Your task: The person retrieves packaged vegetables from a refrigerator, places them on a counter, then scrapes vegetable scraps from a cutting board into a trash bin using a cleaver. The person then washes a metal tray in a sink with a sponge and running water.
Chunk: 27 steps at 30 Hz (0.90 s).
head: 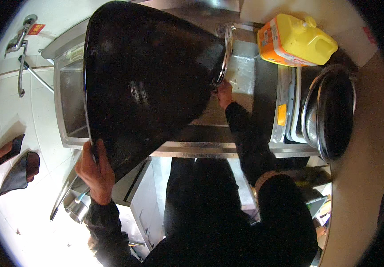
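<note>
A large black vessel [145, 76], apparently a basin or tub, is tilted over a stainless steel sink [195, 148]. Its long rim runs down the left side, where my left hand [96, 168] grips the lower end, thumb and fingers on either side. My right hand [224, 93] is at the vessel's narrower right side, just below the end of a curved chrome faucet spout [228, 50]. Its fingers are partly hidden there, so whether they grip the vessel cannot be told. To the right of the spout, wet, shiny metal of the sink shows.
A yellow plastic jug [307, 41] with an orange label stands at the back right. Metal pans [335, 113] and trays [293, 110] stand on edge at the right. A chrome wall faucet [21, 40] is at the upper left; a metal pot [77, 209] sits beyond my left wrist.
</note>
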Each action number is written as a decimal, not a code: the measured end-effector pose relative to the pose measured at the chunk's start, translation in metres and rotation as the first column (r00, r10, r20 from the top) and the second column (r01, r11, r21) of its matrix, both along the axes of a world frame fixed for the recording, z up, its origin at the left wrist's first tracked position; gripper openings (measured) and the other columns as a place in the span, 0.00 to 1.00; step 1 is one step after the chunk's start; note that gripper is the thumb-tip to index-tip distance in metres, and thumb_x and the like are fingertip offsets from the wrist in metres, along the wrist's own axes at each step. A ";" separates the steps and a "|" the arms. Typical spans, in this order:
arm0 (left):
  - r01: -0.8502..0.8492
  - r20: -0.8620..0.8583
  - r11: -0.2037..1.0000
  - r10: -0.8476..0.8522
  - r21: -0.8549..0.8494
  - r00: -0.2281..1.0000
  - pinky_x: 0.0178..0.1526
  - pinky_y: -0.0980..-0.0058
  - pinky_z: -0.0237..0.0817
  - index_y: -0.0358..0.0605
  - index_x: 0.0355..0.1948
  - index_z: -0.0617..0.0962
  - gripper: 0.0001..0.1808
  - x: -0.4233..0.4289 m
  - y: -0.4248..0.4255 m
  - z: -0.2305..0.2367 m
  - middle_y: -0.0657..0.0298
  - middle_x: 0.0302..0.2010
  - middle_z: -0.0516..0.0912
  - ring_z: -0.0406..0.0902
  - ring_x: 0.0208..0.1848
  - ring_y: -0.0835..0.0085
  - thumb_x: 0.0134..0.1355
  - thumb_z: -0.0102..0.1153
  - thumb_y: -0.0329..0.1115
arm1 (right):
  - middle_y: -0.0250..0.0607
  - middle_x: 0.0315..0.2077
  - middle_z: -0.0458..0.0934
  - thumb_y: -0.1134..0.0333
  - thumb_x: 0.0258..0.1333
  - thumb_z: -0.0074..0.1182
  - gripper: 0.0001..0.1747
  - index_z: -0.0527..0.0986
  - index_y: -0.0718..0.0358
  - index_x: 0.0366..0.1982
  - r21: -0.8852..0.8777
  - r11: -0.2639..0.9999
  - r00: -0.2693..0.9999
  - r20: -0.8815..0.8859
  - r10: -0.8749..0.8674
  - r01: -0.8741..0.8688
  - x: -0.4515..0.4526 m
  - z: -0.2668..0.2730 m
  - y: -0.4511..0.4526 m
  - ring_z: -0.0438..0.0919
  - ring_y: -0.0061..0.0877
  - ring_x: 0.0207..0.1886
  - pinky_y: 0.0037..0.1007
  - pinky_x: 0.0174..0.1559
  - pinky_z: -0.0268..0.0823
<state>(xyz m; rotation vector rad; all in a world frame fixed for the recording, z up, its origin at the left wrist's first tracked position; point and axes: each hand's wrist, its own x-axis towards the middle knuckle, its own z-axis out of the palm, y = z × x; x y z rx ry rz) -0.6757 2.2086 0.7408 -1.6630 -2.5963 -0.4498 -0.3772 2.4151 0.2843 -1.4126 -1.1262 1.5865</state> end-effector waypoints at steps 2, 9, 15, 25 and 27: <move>0.120 -0.084 0.990 -0.114 0.074 0.990 0.23 0.69 0.61 0.40 0.34 0.80 0.12 0.002 -0.021 0.010 0.56 0.19 0.79 0.70 0.18 0.72 0.70 0.61 0.38 | 0.43 0.38 0.80 0.63 0.69 0.51 0.11 0.75 0.62 0.45 0.113 0.991 0.997 0.055 0.061 -0.067 0.008 0.008 -0.026 0.80 0.36 0.35 0.39 0.37 0.75; 0.430 0.303 0.879 -0.475 0.205 0.826 0.47 0.59 0.78 0.37 0.53 0.78 0.22 0.044 -0.099 -0.001 0.46 0.46 0.87 0.87 0.45 0.51 0.54 0.65 0.27 | 0.40 0.39 0.79 0.60 0.67 0.52 0.20 0.72 0.57 0.57 -0.597 0.802 0.690 -0.573 -0.443 0.020 0.056 0.137 -0.063 0.79 0.30 0.38 0.33 0.40 0.74; 0.772 0.241 0.592 -0.804 0.233 0.543 0.53 0.53 0.78 0.33 0.49 0.79 0.20 0.062 -0.095 -0.045 0.42 0.52 0.84 0.84 0.53 0.49 0.56 0.65 0.30 | 0.38 0.40 0.81 0.67 0.63 0.55 0.14 0.74 0.62 0.49 -0.006 0.993 0.979 0.165 -0.118 0.121 0.148 0.212 -0.053 0.81 0.30 0.41 0.34 0.45 0.75; 0.965 -0.091 0.186 -0.974 0.186 0.206 0.55 0.53 0.78 0.57 0.49 0.81 0.22 0.009 0.035 -0.069 0.55 0.49 0.84 0.83 0.51 0.58 0.50 0.68 0.36 | 0.40 0.40 0.83 0.72 0.65 0.54 0.11 0.76 0.67 0.47 0.012 1.000 0.992 0.124 -0.015 0.014 0.100 0.223 0.001 0.80 0.22 0.37 0.28 0.39 0.74; 0.969 -0.146 0.203 -0.964 0.140 0.223 0.61 0.50 0.73 0.57 0.52 0.81 0.22 -0.016 0.064 -0.064 0.55 0.52 0.83 0.80 0.56 0.57 0.53 0.66 0.36 | 0.39 0.40 0.83 0.69 0.65 0.54 0.15 0.76 0.67 0.51 -0.235 0.972 0.999 -0.043 0.003 -0.013 0.049 0.199 0.012 0.81 0.22 0.38 0.29 0.39 0.75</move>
